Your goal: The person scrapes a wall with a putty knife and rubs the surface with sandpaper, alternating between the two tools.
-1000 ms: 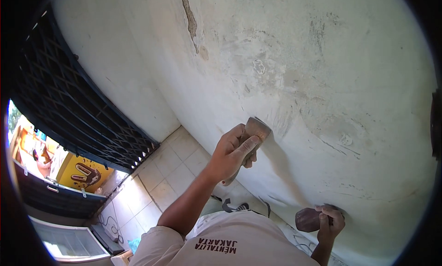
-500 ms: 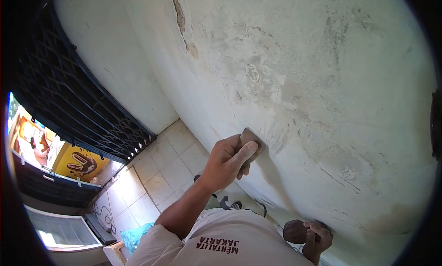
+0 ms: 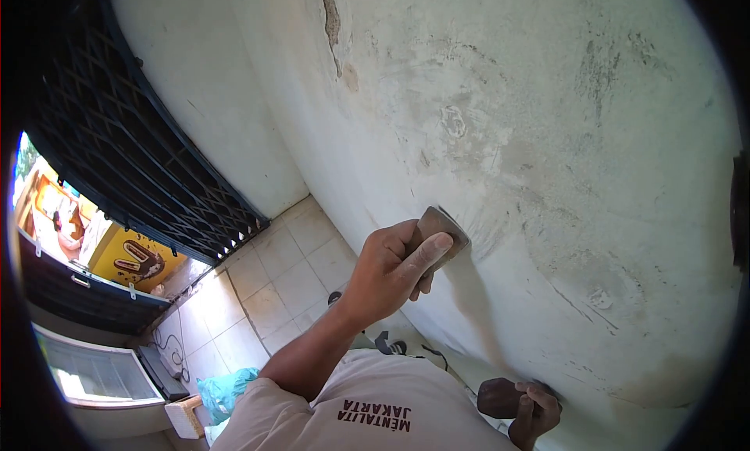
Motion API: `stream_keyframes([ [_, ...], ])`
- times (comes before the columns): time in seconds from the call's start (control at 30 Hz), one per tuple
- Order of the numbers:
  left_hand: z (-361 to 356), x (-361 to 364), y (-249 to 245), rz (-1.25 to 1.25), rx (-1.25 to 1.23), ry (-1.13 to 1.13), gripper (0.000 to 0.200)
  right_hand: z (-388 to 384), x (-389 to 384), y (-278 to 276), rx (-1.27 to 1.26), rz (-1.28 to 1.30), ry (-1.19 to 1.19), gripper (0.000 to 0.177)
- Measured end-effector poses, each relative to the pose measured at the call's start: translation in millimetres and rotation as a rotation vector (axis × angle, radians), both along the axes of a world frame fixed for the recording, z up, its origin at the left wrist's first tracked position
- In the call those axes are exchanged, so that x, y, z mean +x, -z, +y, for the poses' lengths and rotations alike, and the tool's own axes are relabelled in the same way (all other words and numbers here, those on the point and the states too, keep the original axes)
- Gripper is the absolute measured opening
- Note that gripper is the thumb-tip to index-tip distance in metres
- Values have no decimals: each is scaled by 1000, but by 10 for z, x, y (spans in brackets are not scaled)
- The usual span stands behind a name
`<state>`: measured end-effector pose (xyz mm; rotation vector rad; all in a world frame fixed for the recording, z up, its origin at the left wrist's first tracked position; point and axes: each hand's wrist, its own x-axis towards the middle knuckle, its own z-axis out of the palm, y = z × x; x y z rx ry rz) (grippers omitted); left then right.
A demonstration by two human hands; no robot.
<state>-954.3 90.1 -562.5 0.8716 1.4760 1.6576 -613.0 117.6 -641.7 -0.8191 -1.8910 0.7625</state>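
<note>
My left hand [image 3: 394, 267] is closed around a flat brown-grey scraper [image 3: 441, 231], its thumb laid across the face. The scraper's far edge is right at the pale wall [image 3: 664, 217], beside a scuffed patch with grey smears. Lower right, close to the wall, my right hand [image 3: 539, 410] grips a dark brown piece [image 3: 498, 398] with a rounded outline; I cannot tell what it is. The fingers hide part of both held things.
A crack [image 3: 330, 21] runs down the upper wall. To the left stands a dark folding metal gate [image 3: 156, 139], with a person [image 3: 69, 231] beyond it. A blue plastic bag [image 3: 225, 392] and a cable [image 3: 173, 353] lie on the tiled floor [image 3: 269, 306].
The view has shifted slightly, so the wall marks appear farther right. My left hand and the scraper have moved a little up and right in view. My right hand keeps its hold.
</note>
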Motion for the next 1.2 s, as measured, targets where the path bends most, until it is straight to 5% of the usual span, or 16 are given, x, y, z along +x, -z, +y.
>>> stream_keyframes([
  [0.43, 17, 42, -21, -248, -11, 95, 42, 16, 7, 3, -34, 12, 5, 12],
  [0.63, -51, -88, -186, 208, -139, 32, 37, 12, 22, -11, -11, -8, 18, 18],
  [0.93, -20, -55, 21, -7, -52, 20, 38, 10, 65, 10, -106, 94, -3, 26],
  [1.13, -1, -94, -37, 5, -46, 9, 43, -1, 49, 40, -82, 79, 23, 24],
  [1.2, -15, -58, -66, 192, -68, -94, 43, 3, 32, 60, -57, 58, 33, 24],
])
